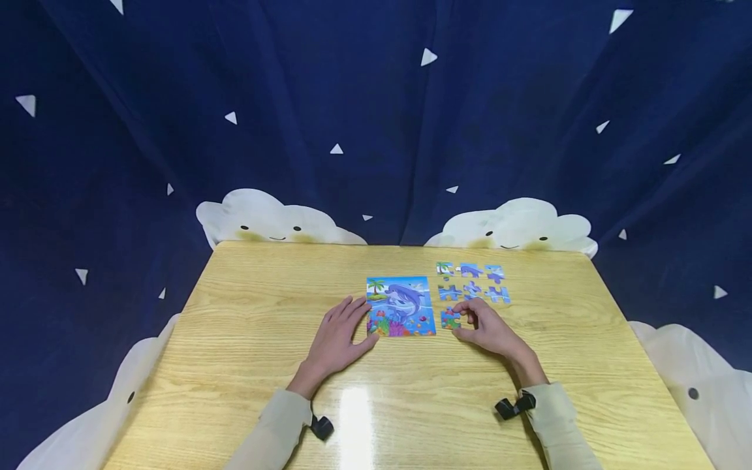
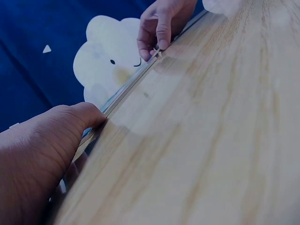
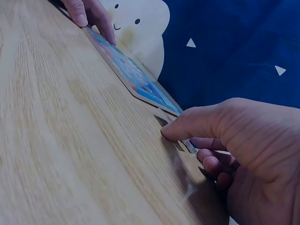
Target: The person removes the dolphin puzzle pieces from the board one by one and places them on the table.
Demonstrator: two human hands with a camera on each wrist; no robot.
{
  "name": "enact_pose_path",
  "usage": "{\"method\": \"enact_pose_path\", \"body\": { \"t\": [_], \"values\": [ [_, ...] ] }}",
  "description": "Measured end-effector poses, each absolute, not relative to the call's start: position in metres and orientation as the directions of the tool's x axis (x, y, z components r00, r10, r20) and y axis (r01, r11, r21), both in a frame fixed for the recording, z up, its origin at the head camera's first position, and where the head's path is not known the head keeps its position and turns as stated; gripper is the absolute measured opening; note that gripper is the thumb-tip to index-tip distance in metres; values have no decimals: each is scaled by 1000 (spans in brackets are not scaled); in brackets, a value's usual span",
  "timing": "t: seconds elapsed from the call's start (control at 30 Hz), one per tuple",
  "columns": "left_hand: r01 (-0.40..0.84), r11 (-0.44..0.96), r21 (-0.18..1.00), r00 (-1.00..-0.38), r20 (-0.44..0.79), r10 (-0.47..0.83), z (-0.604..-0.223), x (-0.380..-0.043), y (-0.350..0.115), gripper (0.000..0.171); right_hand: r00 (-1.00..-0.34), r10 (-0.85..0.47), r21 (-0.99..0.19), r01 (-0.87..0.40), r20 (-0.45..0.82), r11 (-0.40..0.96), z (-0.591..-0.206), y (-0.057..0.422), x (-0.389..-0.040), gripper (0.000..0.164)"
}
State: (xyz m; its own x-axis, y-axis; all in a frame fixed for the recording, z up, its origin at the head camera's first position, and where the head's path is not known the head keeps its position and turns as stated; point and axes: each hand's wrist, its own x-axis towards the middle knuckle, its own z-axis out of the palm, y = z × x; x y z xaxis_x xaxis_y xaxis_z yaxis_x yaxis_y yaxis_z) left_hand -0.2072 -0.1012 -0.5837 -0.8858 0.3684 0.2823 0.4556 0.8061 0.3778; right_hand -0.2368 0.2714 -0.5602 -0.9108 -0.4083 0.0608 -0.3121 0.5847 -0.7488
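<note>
A square picture puzzle [image 1: 405, 307] with a dolphin, palm tree and coral lies flat on the table. My left hand [image 1: 335, 343] rests at its left side, fingertips on the upper left edge and thumb by the lower left corner. To the puzzle's right, my right hand [image 1: 487, 331] pinches a loose coral-patterned puzzle piece [image 1: 450, 319] between thumb and index finger, close over the tabletop. In the right wrist view the thumb [image 3: 187, 124] is at the piece's near edge, the other fingers curled behind it. The hand partly hides what lies under its palm.
Beyond my right hand, several loose puzzle pieces [image 1: 470, 269] lie in rows, showing dolphin, palm and sea parts. They sit on a light wooden table [image 1: 264, 281]. White cloud-shaped cushions [image 1: 517, 225] and a dark blue curtain [image 1: 376, 98] with white triangles stand behind it.
</note>
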Motion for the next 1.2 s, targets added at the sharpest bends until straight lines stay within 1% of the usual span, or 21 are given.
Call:
{"method": "enact_pose_path", "body": {
  "t": [0.17, 0.47, 0.67, 0.97, 1.1, 1.2],
  "values": [
    [453, 801, 392, -888, 279, 366, -582, -206, -102, 69, -909, -411, -740, -320, 65, 591, -560, 271, -238, 39],
    [442, 805, 396, -894, 265, 360, -584, -205, -101, 69, -921, -383, -715, -315, 73, 624, -563, 270, -237, 33],
    [448, 807, 386, -890, 278, 361, -583, -205, -101, 69, -908, -401, -695, -366, 120, 620, -563, 270, -238, 34],
    [450, 809, 378, -889, 276, 366, -584, -207, -102, 70, -908, -399, -703, -366, 127, 610, -560, 268, -238, 37],
    [443, 811, 383, -893, 266, 362, -582, -206, -102, 70, -899, -399, -693, -405, 183, 596, -557, 264, -237, 36],
    [441, 809, 390, -895, 262, 362, -582, -206, -101, 70, -877, -404, -666, -466, 260, 583, -553, 255, -235, 29]
  ]
}}
